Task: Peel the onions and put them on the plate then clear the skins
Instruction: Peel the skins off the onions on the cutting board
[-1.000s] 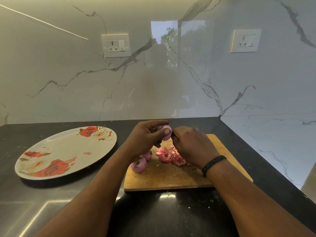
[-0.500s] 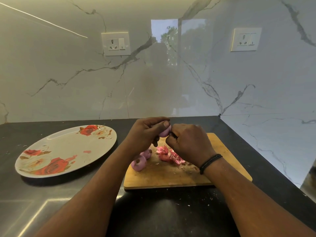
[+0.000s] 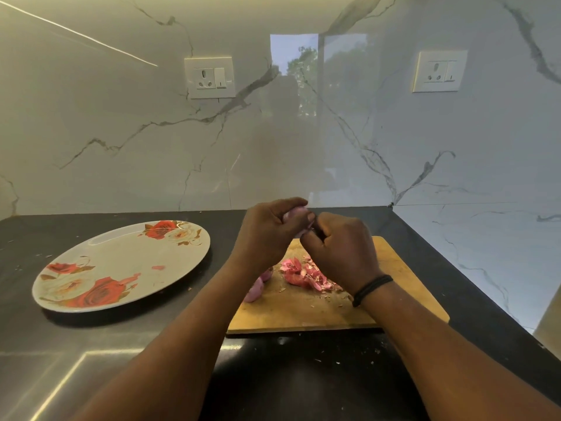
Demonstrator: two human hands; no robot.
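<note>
Two forearms reach in over the dark counter (image 3: 91, 344) toward a wooden board (image 3: 303, 311). On the board, partly behind the left arm, lie two onions (image 3: 256, 288) side by side; which way their ends point I cannot make out. Just right of them sits a heap of pink skins (image 3: 303, 273), with crumbs scattered toward the right wrist and its black band (image 3: 372, 288).

Above the far end of the board both hands meet. The left hand (image 3: 267, 235) curls around a third onion (image 3: 296, 212), thumb across the top, so only a pale pink sliver shows; its long axis is hidden. The right hand (image 3: 340, 250) is clenched against it, fingertips pinching at the onion's near side.

Compared with a second ago, the hands have closed tighter together and the held onion is far more covered; the skins, board and plate have not shifted.

Left of the board, well apart, the rose-patterned plate (image 3: 121, 262) holds no onions. Behind stand marble walls with two sockets (image 3: 209, 77).
</note>
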